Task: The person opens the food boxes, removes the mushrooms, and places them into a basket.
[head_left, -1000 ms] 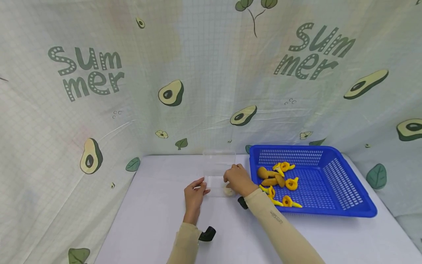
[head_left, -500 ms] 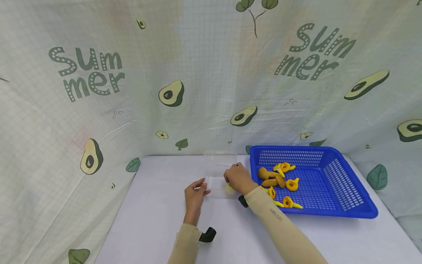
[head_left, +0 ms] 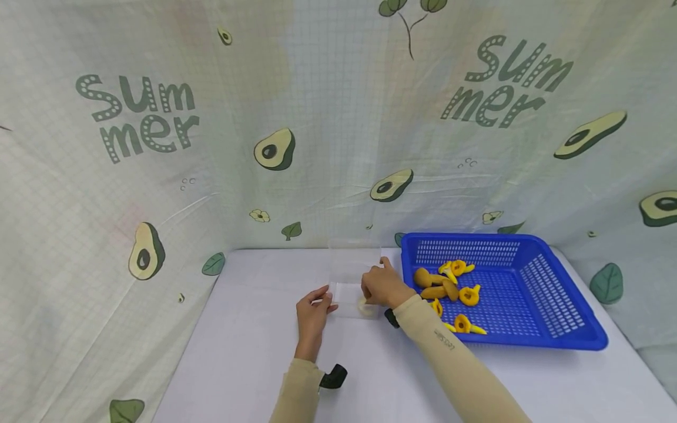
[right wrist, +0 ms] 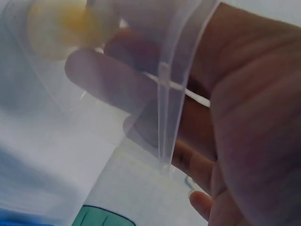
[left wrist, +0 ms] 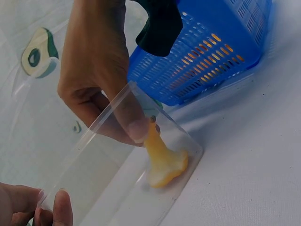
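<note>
A clear plastic box (head_left: 347,302) with its lid raised behind it stands on the table. My left hand (head_left: 312,318) pinches the box's left wall between thumb and fingers. My right hand (head_left: 385,285) reaches into the box's right side. Its thumb and fingers pinch the stem end of a yellow toy mushroom (left wrist: 162,162), whose flared cap points down by the box's bottom corner. In the head view only the mushroom's pale cap shows below the fingers. The right wrist view has the mushroom blurred behind the clear wall (right wrist: 51,117).
Just right of the box sits a blue perforated basket (head_left: 534,339). It holds several yellow mushrooms (head_left: 468,295) and brown mushrooms (head_left: 435,292), towards its left side. A curtain printed with avocados (head_left: 274,149) hangs at the table's back edge.
Within the box the mushroom has turned in the right hand: yellow showed half a second ago, the pale cap shows now. The right hand shifted slightly. The left hand stays put.
</note>
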Action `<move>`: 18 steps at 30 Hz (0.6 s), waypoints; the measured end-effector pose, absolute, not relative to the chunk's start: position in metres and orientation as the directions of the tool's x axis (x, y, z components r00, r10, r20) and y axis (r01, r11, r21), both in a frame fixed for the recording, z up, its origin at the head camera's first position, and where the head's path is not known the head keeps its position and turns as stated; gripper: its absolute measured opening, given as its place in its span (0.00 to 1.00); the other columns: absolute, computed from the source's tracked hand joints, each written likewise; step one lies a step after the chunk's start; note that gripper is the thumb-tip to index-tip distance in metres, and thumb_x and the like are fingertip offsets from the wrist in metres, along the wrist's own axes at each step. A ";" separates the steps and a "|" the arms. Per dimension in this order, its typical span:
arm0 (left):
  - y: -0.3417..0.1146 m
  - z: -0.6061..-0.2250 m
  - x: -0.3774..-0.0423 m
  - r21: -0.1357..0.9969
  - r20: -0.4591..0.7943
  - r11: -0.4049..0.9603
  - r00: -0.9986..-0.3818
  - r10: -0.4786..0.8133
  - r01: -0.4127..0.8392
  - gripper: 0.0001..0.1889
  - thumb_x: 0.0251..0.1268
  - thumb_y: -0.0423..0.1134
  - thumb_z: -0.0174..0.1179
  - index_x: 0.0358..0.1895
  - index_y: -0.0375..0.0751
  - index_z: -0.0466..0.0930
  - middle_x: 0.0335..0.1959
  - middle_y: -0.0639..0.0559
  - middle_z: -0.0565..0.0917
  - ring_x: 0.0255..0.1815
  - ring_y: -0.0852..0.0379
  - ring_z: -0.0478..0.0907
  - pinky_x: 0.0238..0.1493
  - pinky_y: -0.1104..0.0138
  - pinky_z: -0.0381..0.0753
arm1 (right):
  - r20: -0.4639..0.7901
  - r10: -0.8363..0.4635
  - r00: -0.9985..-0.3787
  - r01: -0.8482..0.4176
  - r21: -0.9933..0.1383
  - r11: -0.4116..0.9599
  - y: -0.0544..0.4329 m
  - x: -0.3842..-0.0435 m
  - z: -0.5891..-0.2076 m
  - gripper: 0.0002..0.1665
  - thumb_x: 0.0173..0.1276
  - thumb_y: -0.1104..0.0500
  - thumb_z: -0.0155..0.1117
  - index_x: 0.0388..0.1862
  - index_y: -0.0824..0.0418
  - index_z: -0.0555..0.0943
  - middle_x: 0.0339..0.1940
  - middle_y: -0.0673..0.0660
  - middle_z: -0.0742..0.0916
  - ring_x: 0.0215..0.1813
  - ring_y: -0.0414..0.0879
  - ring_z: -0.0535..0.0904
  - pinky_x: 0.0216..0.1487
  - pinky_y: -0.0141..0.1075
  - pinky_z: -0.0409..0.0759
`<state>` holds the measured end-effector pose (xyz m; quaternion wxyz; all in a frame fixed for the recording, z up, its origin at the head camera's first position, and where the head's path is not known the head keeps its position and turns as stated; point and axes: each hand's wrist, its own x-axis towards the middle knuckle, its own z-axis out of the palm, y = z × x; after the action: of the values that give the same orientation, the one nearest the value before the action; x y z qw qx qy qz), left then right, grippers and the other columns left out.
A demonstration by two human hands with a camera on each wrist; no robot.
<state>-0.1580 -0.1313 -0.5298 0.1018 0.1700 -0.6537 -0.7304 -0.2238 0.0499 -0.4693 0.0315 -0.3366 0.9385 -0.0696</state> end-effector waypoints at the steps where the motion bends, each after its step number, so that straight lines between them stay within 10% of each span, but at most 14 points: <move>1: -0.131 -0.530 -0.158 0.990 -0.113 -0.122 -0.921 -0.372 -0.072 0.16 0.71 0.21 0.62 0.59 0.16 0.80 0.42 0.38 0.79 0.28 0.60 0.81 0.34 0.71 0.92 | -0.005 -0.633 -0.774 -0.624 -0.159 0.765 0.050 -0.224 -0.470 0.18 0.54 0.60 0.87 0.16 0.52 0.83 0.17 0.46 0.83 0.33 0.47 0.81 0.75 0.62 0.66; 18: -0.131 -0.531 -0.160 0.989 -0.132 -0.106 -0.916 -0.380 -0.099 0.15 0.71 0.21 0.61 0.59 0.17 0.81 0.42 0.39 0.80 0.29 0.59 0.81 0.36 0.71 0.93 | 0.266 -0.579 -0.771 -0.637 -0.304 0.708 0.063 -0.207 -0.447 0.08 0.62 0.67 0.80 0.39 0.56 0.94 0.37 0.51 0.92 0.48 0.52 0.81 0.68 0.60 0.71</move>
<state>-0.1597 -0.1314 -0.5307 0.0973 0.1808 -0.6614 -0.7214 -0.2070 0.0629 -0.4468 -0.0756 -0.3300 0.9211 -0.1922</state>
